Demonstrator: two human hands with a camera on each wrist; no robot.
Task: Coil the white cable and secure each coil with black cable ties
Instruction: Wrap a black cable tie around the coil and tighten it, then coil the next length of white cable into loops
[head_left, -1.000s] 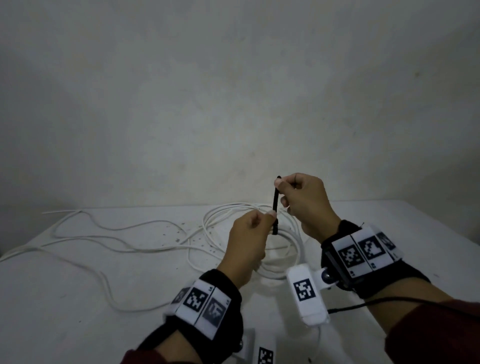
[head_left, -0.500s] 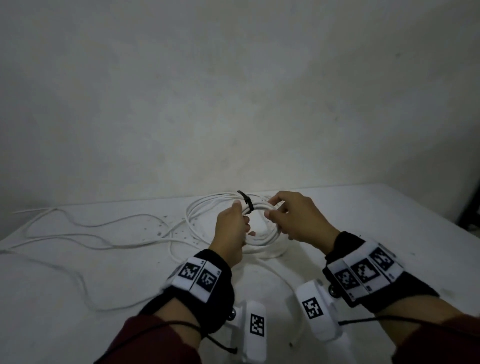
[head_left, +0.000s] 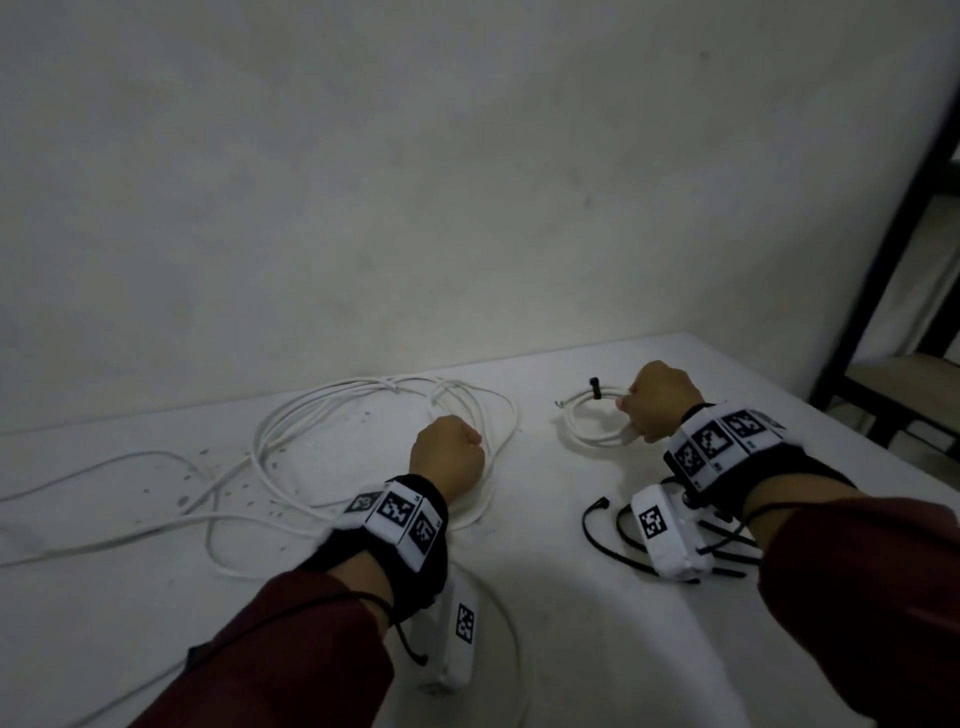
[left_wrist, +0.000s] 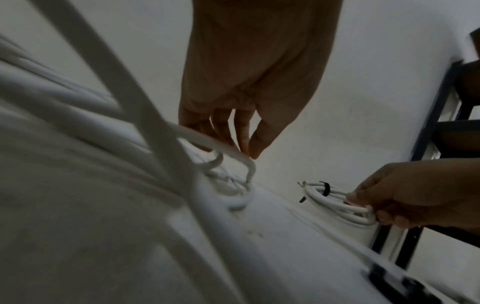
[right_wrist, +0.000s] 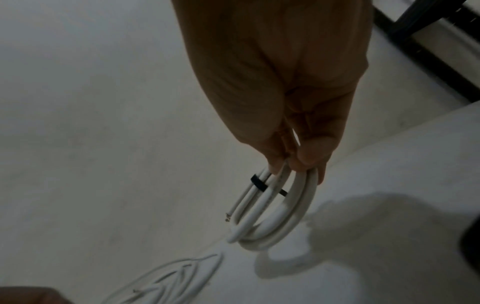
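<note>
Loose white cable sprawls over the left and centre of the white table in slack overlapping loops, its strands trailing off toward the left edge of the frame. The left hand, at centre, curls its fingers down and pinches one strand of this cable. Right of centre, the small tied coil is a compact ring of several white turns bound by a black cable tie at its far side, a bare cut end pointing left. The right hand pinches the coil's right edge between thumb and fingertips. Spare black cable ties lie at lower right.
</note>
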